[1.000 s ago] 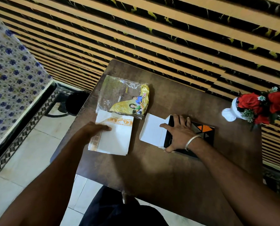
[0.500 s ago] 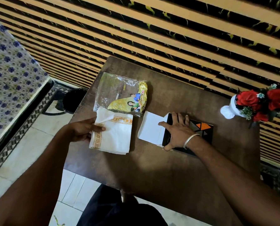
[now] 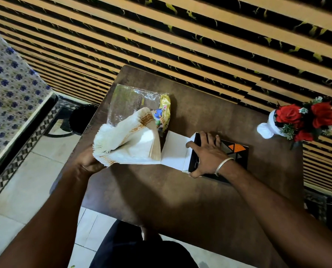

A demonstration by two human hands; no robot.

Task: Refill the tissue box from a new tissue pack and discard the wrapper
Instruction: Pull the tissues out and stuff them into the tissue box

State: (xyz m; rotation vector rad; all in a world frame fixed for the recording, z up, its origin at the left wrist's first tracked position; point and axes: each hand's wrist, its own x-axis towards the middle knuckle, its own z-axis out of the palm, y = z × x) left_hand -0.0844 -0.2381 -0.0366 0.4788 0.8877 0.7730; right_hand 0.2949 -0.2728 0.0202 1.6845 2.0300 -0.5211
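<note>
on the dark brown wooden tabletop (image 3: 180,190), the left hand (image 3: 88,161) grips a fanned stack of white orange-bordered paper tissues (image 3: 128,140) lifted at its near-left corner, the right hand (image 3: 207,153) lies spread flat on the black patterned cardboard tissue box (image 3: 236,151), its white end flap (image 3: 173,149) open toward the stack, and the empty clear-and-yellow plastic wrapper (image 3: 138,101) lies farther back.

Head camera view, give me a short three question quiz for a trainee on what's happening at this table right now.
1. True or false: the tissue stack lies flat on the table.
2. Which hand presses on the tissue box: A left hand, B right hand?
3. Fill in: the empty wrapper lies on the table's ____ side, near the wall.

Key: 1 false, the left hand holds it, lifted and fanned. 2 B. 3 far.
</note>
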